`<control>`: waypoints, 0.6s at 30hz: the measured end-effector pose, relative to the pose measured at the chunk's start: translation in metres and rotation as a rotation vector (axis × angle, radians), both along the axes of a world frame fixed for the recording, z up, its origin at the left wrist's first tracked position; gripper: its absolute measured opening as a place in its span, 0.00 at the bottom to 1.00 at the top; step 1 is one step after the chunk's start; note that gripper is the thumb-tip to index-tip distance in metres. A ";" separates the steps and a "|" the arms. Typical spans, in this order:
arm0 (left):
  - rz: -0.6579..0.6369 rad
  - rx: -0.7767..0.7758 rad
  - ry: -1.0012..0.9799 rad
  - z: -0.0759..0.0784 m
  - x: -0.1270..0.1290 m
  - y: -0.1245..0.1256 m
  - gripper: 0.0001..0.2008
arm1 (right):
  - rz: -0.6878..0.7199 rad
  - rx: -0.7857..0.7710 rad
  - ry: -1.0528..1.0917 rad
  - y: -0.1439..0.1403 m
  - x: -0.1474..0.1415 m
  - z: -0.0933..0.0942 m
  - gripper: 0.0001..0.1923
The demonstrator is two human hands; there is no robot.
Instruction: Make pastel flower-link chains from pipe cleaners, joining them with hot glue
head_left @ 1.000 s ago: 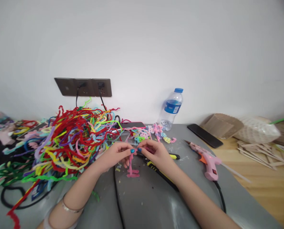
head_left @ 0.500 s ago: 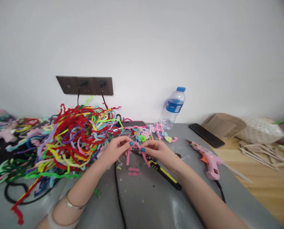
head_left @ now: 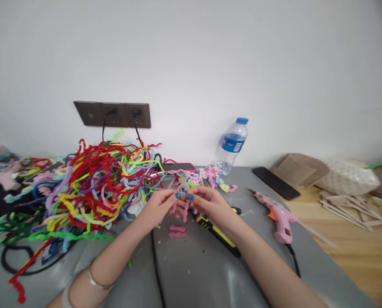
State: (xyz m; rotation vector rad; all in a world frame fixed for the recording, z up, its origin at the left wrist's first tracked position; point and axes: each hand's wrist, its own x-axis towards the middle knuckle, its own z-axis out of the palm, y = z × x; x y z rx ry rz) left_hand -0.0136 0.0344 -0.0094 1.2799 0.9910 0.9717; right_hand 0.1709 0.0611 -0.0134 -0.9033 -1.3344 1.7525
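Note:
Between my two hands is a pink pipe cleaner (head_left: 186, 211), bent into a loop at the top with its two ends hanging down. My left hand (head_left: 160, 208) pinches one side of the loop between thumb and fingers. On the other side, my right hand (head_left: 210, 205) pinches it too, and the fingertips of both hands nearly meet. Two short pink pipe cleaner pieces (head_left: 177, 234) lie on the grey tabletop just below. Under my right hand and wrist rests a yellow and black handled tool (head_left: 221, 236), its far part hidden by the hand.
A big tangle of coloured pipe cleaners (head_left: 97, 188) fills the left. Small pastel flower shapes (head_left: 210, 174) lie behind my hands, near a water bottle (head_left: 232, 145) leaning on the wall. At right are a phone (head_left: 276, 183), a pink glue gun (head_left: 282, 222) and wooden sticks (head_left: 351, 209).
The pink pipe cleaner's wider arch is now a tighter loop, its ends closer together. My hands have drawn nearer to each other. The view has shifted slightly.

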 end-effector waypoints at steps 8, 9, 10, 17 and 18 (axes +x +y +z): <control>-0.115 -0.163 0.016 -0.005 0.003 -0.004 0.29 | -0.011 0.114 -0.044 0.000 0.000 0.000 0.19; -0.120 -0.183 0.009 -0.006 0.003 -0.004 0.29 | -0.002 0.119 -0.046 0.000 0.000 0.000 0.19; -0.122 -0.195 0.004 -0.006 0.003 -0.005 0.30 | 0.006 0.123 -0.041 0.000 0.000 0.000 0.18; -0.176 -0.197 -0.049 0.000 0.003 -0.008 0.28 | 0.021 0.147 0.017 -0.001 -0.001 0.002 0.17; -0.186 -0.191 -0.054 0.001 0.003 -0.009 0.27 | 0.023 0.144 0.024 -0.001 -0.001 0.002 0.17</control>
